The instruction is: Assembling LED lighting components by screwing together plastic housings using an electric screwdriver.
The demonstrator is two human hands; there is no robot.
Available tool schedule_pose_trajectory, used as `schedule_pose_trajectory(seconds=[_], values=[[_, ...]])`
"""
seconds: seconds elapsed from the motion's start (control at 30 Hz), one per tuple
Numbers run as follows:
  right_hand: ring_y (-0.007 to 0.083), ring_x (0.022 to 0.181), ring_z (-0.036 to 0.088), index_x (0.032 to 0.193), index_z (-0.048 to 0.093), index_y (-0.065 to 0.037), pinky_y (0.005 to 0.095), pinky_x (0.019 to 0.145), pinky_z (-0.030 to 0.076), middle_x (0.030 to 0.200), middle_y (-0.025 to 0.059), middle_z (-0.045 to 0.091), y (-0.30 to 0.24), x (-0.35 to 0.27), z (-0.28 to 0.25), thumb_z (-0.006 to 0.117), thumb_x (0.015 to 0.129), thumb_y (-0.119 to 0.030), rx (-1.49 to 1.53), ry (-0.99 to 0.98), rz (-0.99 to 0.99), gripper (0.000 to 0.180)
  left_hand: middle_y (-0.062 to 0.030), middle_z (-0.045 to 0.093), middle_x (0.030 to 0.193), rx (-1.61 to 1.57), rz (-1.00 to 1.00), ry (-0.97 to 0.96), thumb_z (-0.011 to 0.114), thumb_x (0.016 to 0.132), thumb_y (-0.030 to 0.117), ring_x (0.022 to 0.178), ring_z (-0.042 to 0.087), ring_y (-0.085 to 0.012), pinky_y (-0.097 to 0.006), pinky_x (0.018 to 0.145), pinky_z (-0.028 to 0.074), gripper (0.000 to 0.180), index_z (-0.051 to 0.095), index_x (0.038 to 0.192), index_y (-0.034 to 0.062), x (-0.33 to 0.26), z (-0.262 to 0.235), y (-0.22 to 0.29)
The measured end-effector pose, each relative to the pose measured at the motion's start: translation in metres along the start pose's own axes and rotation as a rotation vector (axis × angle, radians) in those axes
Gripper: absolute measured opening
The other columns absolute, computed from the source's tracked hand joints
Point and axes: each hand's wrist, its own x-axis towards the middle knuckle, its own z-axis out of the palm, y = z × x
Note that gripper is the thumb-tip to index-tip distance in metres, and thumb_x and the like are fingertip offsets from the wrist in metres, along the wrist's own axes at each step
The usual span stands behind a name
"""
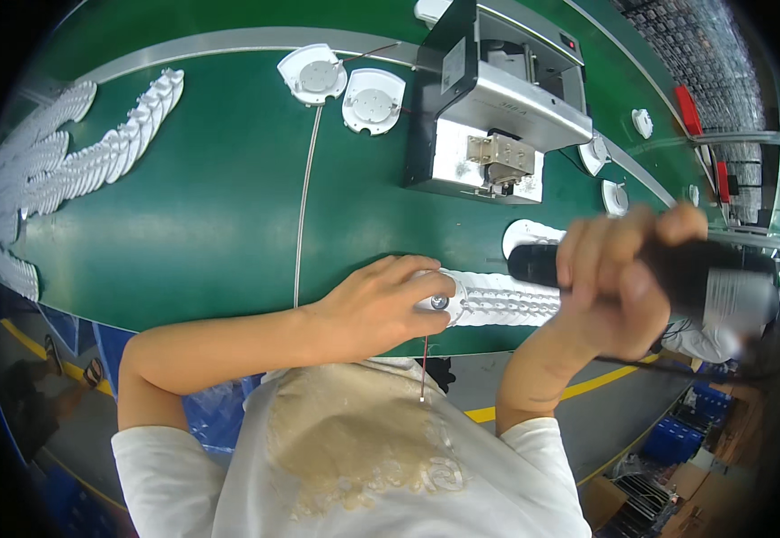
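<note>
My left hand rests on the near part of the green bench, its fingers curled round a white plastic part. A round metal piece shows between the thumb and fingers, and a thin dark red wire hangs from there over the bench edge. Raised to the right, my right hand is wrapped round a black electric screwdriver, smeared by motion. Its dark end lies toward the left. To the right of my left hand, a row of nested white plastic parts runs partly behind my right hand.
A black-and-silver bench machine stands at the back. Two white round-bodied housings lie left of it. Long stacks of white parts fan out at far left. A pale rod or seam crosses the bench. Red clips line the right side.
</note>
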Motion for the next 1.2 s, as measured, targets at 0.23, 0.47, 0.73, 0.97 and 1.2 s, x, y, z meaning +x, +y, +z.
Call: schedule_pose_trajectory(seconds=[0.23,0.47,0.73,0.97,1.2], values=[[0.0151,0.042,0.045,0.105,0.039,-0.007,0.0313,0.043,0.041,0.059,0.0048,0.045,0.000,-0.042,0.013,0.060,0.075,-0.004,-0.102,0.118,0.107,0.037,-0.0045,0.054,0.108,-0.014,-0.008,-0.005,0.063,0.067,0.012,0.110,0.051,-0.0240,-0.035,0.087,0.049,0.019,0.066,0.086,0.0109,0.000,-0.003,0.001],[0.0163,0.041,0.046,0.106,0.040,-0.006,0.0317,0.043,0.042,0.060,0.0048,0.046,0.005,-0.047,0.014,0.058,0.076,0.001,-0.185,0.023,0.103,0.036,-0.0050,0.055,0.111,-0.020,-0.015,-0.003,0.062,0.068,0.014,0.111,0.051,-0.0245,-0.035,0.088,0.048,0.019,0.067,0.086,0.0110,0.001,-0.002,0.001],[0.0155,0.044,0.048,0.104,0.040,-0.005,0.0306,0.044,0.043,0.062,0.0058,0.048,0.009,-0.043,0.013,0.059,0.075,0.004,-0.201,-0.105,0.119,0.035,-0.0058,0.056,0.111,-0.022,-0.014,0.017,0.064,0.069,0.015,0.112,0.051,-0.0256,-0.036,0.089,0.048,0.019,0.067,0.087,0.0114,-0.001,-0.002,0.000],[0.0140,0.045,0.042,0.113,0.042,-0.005,0.0313,0.044,0.040,0.064,0.0060,0.047,0.008,0.010,0.001,0.054,0.077,-0.004,-0.036,-0.009,-0.068,0.038,-0.0058,0.054,0.112,-0.037,-0.018,-0.007,0.064,0.070,0.013,0.112,0.051,-0.0258,-0.036,0.089,0.047,0.015,0.065,0.085,0.0104,-0.003,0.002,-0.001],[0.0147,0.043,0.044,0.112,0.044,0.001,0.0338,0.045,0.044,0.064,0.0079,0.048,0.022,0.053,-0.004,0.049,0.075,-0.001,-0.135,0.115,-0.133,0.037,-0.0061,0.054,0.109,-0.064,-0.010,-0.007,0.064,0.069,0.010,0.111,0.051,-0.0258,-0.036,0.088,0.048,0.015,0.064,0.083,0.0097,0.001,0.000,0.000]])
